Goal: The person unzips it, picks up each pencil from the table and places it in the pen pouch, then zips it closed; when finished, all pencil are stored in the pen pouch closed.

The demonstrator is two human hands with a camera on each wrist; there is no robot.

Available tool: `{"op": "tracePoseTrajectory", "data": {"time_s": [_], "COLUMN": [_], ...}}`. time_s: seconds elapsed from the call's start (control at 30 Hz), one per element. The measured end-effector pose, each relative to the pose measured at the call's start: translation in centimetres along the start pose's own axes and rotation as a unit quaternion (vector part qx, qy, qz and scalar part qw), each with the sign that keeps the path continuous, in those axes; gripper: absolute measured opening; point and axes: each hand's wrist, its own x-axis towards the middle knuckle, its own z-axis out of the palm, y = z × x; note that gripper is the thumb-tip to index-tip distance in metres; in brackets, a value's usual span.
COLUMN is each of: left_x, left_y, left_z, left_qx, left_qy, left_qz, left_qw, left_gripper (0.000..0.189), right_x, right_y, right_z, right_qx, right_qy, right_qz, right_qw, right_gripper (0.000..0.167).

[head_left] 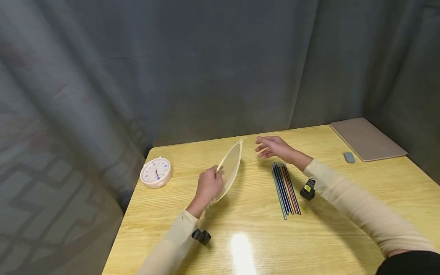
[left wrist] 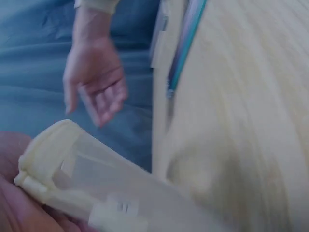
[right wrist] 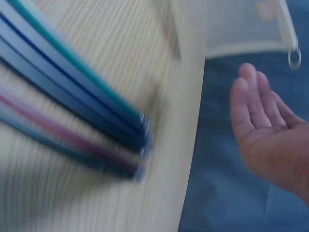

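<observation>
A translucent zip pouch (head_left: 232,165) with pale yellow edging is held up off the table by my left hand (head_left: 209,186). The left wrist view shows the pouch (left wrist: 111,179) close up, with a small printed label on its side and fingers partly hidden behind it. My right hand (head_left: 275,147) hovers just right of the pouch's far end, apart from it, its fingers loosely extended. In the right wrist view that hand (right wrist: 270,125) holds nothing. Several pencils (head_left: 285,189) in blue, red and dark colours lie side by side on the table, below and nearer than my right hand.
A round pink clock (head_left: 156,172) sits at the table's left edge. Toward the back right lie a brownish flat folder or notebook (head_left: 369,139) and a small grey eraser-like block (head_left: 349,157). Grey curtains (head_left: 220,68) hang behind the wooden table (head_left: 165,225).
</observation>
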Motion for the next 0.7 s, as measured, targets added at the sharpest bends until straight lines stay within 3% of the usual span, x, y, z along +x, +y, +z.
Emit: {"op": "tracePoseTrajectory", "data": {"time_s": [0.13,0.3,0.53,0.7], "left_x": [-0.6,-1.0,-1.3,-1.6], "left_y": [0.1,-0.2,-0.3,-0.1], "left_z": [-1.5,-2.4,-2.5,-2.6], "left_qx": [-0.068,-0.117,-0.146,-0.151], "left_qy": [-0.025,-0.031,-0.025,-0.018], "left_qz": [-0.044,-0.072,-0.088,-0.094], "left_qw": [0.9964,0.9901,0.9851,0.9839], "left_gripper": [0.038,0.039,0.039,0.039], "right_x": [-1.5,-3.2,-4.4,-4.6], "right_y": [0.6,2.0,3.7,4.6], "right_z": [-1.7,-3.2,-4.0,-3.9], "right_qx": [-0.03,-0.06,-0.113,-0.133], "right_qy": [-0.041,-0.041,-0.013,-0.012], "right_qz": [0.042,0.099,0.165,0.176], "right_qw": [0.9978,0.9924,0.9798,0.9752], "right_gripper": [0.073,0.08,0.083,0.076]}}
